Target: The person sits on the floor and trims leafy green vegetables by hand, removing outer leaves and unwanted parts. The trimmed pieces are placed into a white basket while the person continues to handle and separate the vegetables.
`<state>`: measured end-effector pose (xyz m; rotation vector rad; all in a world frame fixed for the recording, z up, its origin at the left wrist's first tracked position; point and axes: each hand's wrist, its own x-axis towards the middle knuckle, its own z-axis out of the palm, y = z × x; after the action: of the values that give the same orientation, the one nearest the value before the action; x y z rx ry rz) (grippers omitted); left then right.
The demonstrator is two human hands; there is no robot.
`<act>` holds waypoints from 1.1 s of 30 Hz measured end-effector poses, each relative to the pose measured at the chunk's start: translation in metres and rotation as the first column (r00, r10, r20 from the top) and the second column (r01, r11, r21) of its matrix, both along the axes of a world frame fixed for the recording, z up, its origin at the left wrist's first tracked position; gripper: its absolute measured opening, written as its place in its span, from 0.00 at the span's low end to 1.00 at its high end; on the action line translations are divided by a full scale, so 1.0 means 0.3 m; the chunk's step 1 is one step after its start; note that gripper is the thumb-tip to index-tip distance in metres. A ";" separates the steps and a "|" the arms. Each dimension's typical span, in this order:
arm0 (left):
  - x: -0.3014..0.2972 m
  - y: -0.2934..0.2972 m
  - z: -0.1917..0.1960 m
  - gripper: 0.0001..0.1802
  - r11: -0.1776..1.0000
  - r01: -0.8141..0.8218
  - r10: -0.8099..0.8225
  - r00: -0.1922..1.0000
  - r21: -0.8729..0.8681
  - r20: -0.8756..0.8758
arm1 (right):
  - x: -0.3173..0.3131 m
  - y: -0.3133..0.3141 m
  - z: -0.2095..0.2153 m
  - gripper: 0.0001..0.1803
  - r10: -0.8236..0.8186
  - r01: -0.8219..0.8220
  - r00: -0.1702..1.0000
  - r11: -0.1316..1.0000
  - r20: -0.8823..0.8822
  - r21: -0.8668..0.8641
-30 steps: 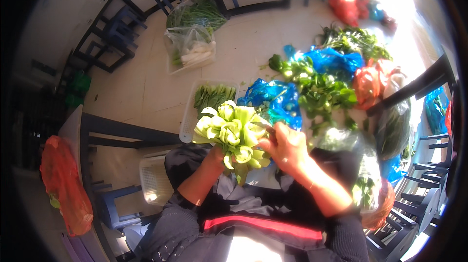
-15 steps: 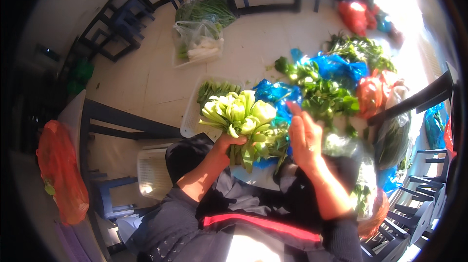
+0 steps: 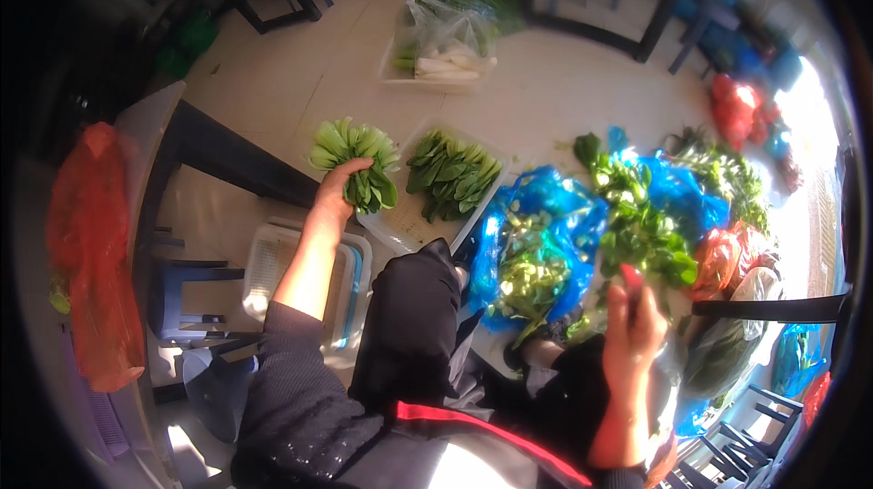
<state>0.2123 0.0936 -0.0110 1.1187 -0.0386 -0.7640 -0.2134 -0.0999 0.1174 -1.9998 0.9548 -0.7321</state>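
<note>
My left hand (image 3: 338,187) grips a bunch of bok choy (image 3: 350,145), pale cut stems pointing away from me. It hangs beside the left rim of a white plastic basket (image 3: 406,223). More bok choy (image 3: 450,175) lies in that basket in rows, leaves toward me. Closed and raised on the right, my right hand (image 3: 632,334) holds a small red tool (image 3: 631,276); its exact kind is hard to make out. A blue plastic bag (image 3: 582,207) with leaf trimmings (image 3: 532,275) sits open between my feet, beyond my knees.
Loose leafy greens (image 3: 641,234) are heaped right of the blue bag, beside red bags (image 3: 718,262). A crate with white radish-like vegetables (image 3: 446,66) stands farther off. Stacked white baskets (image 3: 273,257) are left of my knee. A dark table leg (image 3: 241,157) slants nearby.
My left hand has carried the bok choy from in front of me leftward to the basket. My right hand has drawn back to the right with the red tool. The view has shifted.
</note>
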 end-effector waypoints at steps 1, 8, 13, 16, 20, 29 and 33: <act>-0.003 0.037 -0.091 0.09 0.999 -0.037 0.041 0.989 -0.032 0.142 | 0.004 -0.005 -0.010 0.07 -0.010 0.007 0.997 0.999 -0.079 -0.045; 0.066 -0.008 -0.566 0.16 0.911 -0.064 0.127 0.984 0.408 -0.129 | 0.112 -0.013 -0.029 0.09 0.022 -0.001 0.981 0.994 -0.193 0.110; 0.146 -0.283 -0.477 0.33 0.659 -0.357 -0.177 0.782 0.662 0.598 | 0.095 -0.068 -0.055 0.10 -0.006 0.058 0.954 0.985 -0.300 0.165; 0.243 -0.426 -0.569 0.40 0.548 -0.598 -0.389 0.437 0.585 0.811 | 0.014 -0.137 -0.124 0.06 -0.155 0.197 0.962 0.964 -0.224 0.177; 0.278 -0.555 -0.888 0.51 0.262 -0.657 -0.781 0.285 0.707 0.555 | 0.004 -0.245 -0.134 0.08 -0.244 0.297 0.935 0.935 -0.256 0.193; 0.289 -0.690 -0.646 0.78 -0.230 0.007 -0.820 0.537 0.973 -0.198 | -0.069 -0.358 -0.198 0.08 -0.304 0.346 0.935 0.895 -0.182 0.281; 0.372 -0.617 -0.613 0.81 0.113 0.100 -0.777 0.629 0.989 0.025 | -0.152 -0.354 -0.331 0.07 -0.379 0.454 0.889 0.803 -0.256 0.386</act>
<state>0.3238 -0.0914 -0.1949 2.6603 -0.5748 -1.0320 -0.2592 -0.2060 0.0181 -1.4787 1.5473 -0.5178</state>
